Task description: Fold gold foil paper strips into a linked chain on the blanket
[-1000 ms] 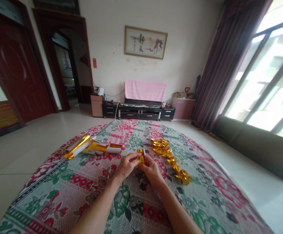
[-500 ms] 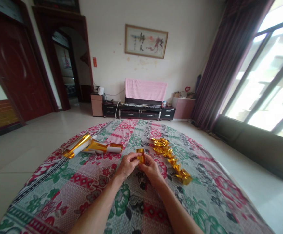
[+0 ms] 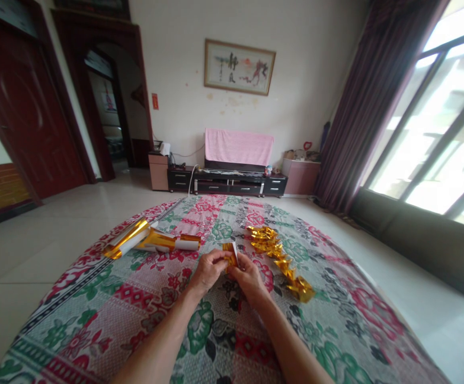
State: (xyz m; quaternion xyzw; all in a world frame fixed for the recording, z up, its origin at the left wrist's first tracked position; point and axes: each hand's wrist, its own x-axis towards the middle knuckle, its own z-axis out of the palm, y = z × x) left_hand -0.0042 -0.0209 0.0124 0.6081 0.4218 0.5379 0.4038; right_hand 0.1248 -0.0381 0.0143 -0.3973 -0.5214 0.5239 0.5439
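Observation:
Between my two hands is a small piece of gold foil paper (image 3: 229, 247), shiny gold on one face and white along its right edge. My left hand (image 3: 210, 271) pinches its left side with thumb and fingers. On the other side my right hand (image 3: 246, 273) grips the lower right of the piece. Several folded gold foil pieces (image 3: 278, 256) lie in a curved row to the right of my hands. To the left, curled sheets of gold foil paper (image 3: 164, 241) with white backs rest on the cloth.
A flowered cloth (image 3: 144, 309) in red, green and grey covers the round table. Beyond it, a low black TV cabinet (image 3: 228, 186) stands against the wall, with a pink towel (image 3: 239, 146) over the thing on top. A purple curtain (image 3: 376, 106) hangs beside the window at right.
The gold foil paper between my hands has turned a little, and a white edge now shows at its right. My hands have barely moved; the other foil pieces lie as before.

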